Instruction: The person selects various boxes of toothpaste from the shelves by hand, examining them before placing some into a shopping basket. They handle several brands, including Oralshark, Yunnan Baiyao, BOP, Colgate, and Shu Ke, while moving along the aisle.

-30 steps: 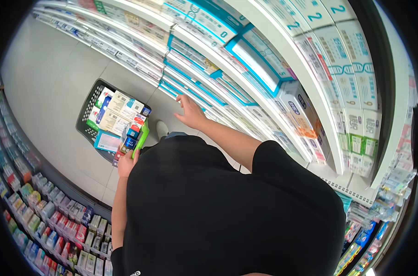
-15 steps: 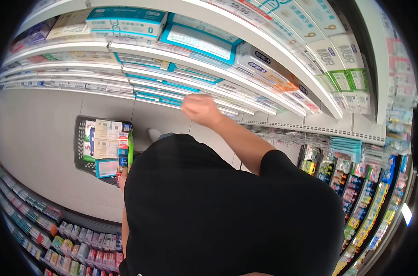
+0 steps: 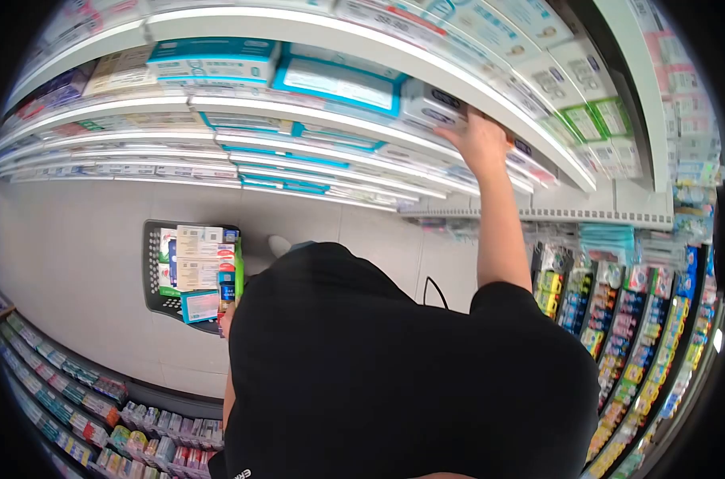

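My right hand point(image 3: 484, 145) reaches up to the shelf, at a row of toothpaste-like boxes. The thumb is spread from the other fingers, beside a white box point(image 3: 428, 105) with dark oval labels. Its fingertips are blurred and partly hidden among the boxes. Low on the left, my left hand point(image 3: 226, 319) is closed at the near side of a dark shopping basket point(image 3: 152, 279), its fingers mostly hidden by the body. Inside the basket lie several packages, among them cream boxes point(image 3: 199, 259), a teal-edged white box point(image 3: 200, 306) and a bright green item point(image 3: 239, 259).
Teal boxes point(image 3: 211, 60) stand along the same shelf, left of my right hand. The white shelf edge point(image 3: 362, 40) runs just above. Hanging packs point(image 3: 610, 239) fill racks on the right. More stocked shelves point(image 3: 75, 391) curve round the lower left, beyond the grey floor point(image 3: 75, 255).
My right hand has gone up and to the right, from in front of the lower shelves to the boxes, and its fingers have opened. The basket shows slightly lower and farther right.
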Demonstrator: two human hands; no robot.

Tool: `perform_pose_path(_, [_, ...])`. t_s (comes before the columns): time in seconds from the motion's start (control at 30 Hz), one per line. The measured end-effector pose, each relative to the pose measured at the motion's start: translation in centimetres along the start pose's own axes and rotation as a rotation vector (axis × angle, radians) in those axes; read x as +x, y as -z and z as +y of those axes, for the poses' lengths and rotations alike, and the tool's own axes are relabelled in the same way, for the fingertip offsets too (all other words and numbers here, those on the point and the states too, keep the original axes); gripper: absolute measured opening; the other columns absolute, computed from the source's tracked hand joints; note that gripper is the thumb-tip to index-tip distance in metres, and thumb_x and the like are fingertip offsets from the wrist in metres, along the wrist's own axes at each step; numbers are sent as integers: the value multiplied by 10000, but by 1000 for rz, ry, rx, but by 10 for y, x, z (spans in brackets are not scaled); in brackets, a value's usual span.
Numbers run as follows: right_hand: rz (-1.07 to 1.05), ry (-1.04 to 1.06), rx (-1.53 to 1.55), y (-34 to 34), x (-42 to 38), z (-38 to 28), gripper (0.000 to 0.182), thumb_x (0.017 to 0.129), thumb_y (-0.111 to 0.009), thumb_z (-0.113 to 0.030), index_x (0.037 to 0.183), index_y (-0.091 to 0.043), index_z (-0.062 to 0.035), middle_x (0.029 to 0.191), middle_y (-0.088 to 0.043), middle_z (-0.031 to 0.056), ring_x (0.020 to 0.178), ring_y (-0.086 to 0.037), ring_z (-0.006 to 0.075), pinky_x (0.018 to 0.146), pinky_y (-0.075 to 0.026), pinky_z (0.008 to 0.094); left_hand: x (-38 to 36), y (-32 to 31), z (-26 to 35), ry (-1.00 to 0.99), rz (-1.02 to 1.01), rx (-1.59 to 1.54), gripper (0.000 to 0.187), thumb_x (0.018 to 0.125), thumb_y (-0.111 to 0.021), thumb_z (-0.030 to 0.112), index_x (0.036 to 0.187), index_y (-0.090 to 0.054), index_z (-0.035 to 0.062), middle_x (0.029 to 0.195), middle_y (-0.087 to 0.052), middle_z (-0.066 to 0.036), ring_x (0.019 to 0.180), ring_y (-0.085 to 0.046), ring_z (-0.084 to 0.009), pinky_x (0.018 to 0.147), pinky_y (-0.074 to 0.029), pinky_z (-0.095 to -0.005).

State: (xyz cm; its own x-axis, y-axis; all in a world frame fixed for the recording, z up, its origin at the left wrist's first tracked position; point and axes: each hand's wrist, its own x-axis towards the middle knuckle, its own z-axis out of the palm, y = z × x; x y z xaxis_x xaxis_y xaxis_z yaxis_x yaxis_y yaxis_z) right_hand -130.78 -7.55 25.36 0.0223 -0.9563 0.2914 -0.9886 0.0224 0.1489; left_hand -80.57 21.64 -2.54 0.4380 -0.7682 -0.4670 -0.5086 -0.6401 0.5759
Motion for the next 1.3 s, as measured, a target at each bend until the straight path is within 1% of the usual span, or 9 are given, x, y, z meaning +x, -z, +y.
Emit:
perform_pose_path(0.3, [-229, -22, -37, 13, 19, 4, 787, 765, -817, -540, 1236, -591, 49, 1107, -683, 242, 1040, -643, 427, 915, -501, 471, -6, 4, 8, -13, -6, -10, 553, 959, -558, 580, 885, -691, 49, 811, -666, -285, 852, -656, -492, 701, -501, -562])
perform_pose_path(0.37, [10, 113, -48, 3, 11, 12, 784, 758, -828, -521, 1233, -586, 55, 1114, -674, 274, 1052, -633, 458, 914, -495, 482, -8, 5, 11, 16, -1, 52, 562, 957, -549, 593, 860, -679, 56, 795, -666, -278, 839, -661, -484, 699, -511, -561])
perform_pose_path(0.5, [74, 104, 156, -7, -2, 32, 709, 731, -886, -341, 1242, -582, 45, 1149, -654, 281, 1098, -606, 469, 923, -487, 490, -11, 9, 12, -7, -17, 41, 570, 973, -500, 595, 840, -677, 69, 798, -674, -263, 836, -677, -449, 736, -527, -548])
perform_pose_path(0.63, [177, 612, 227, 26, -20, -19, 693, 532, -874, -84, 1186, -649, -33, 1128, -673, 141, 1009, -636, 337, 875, -497, 460, -8, 12, 10, -37, -34, 40, 580, 976, -458, 619, 944, -719, 101, 823, -700, -232, 854, -689, -430, 791, -539, -519])
perform_pose_path(0.67, [186, 685, 276, 35, -23, -44, 687, 520, -871, -89, 1172, -659, -42, 1099, -676, 130, 975, -638, 328, 850, -499, 455, -4, 19, 15, 12, -151, 111, 547, 966, -515, 582, 1130, -689, 90, 955, -715, -224, 949, -692, -401, 842, -532, -502])
perform_pose_path(0.9, [-149, 971, 893, 37, -49, -224, 552, 625, -896, -191, 1128, -698, -79, 1009, -701, 81, 928, -663, 287, 810, -526, 397, -34, 110, 136, -578, 290, -224, 803, 835, -768, 439, 1453, -446, 40, 1365, -536, -214, 1294, -489, -402, 1098, -384, -483])
perform_pose_path(1.0, [-248, 1225, 973, 46, -64, -287, 560, 690, -867, -236, 1194, -674, -89, 1046, -692, 80, 970, -668, 291, 835, -527, 391, -68, 167, 203, -868, 367, -242, 859, 781, -822, 407, 1461, -441, 47, 1310, -589, -186, 1243, -549, -372, 1073, -422, -457])
perform_pose_path(1.1, [-274, 1369, 1054, 64, -68, -322, 545, 758, -829, -259, 1243, -649, -89, 1082, -678, 86, 998, -664, 299, 865, -525, 408, -89, 177, 212, -749, 321, -251, 868, 770, -849, 365, 1466, -432, 58, 1249, -645, -166, 1165, -622, -330, 1013, -480, -419])
perform_pose_path(1.3, [-425, 1431, 1163, 68, -76, -347, 671, 783, -830, -321, 1337, -551, -65, 1174, -668, 131, 1079, -657, 338, 894, -529, 423, -108, 177, 201, -552, 576, -388, 522, 792, -821, 223, 1239, -620, 43, 1025, -732, -130, 931, -719, -290, 829, -566, -377])
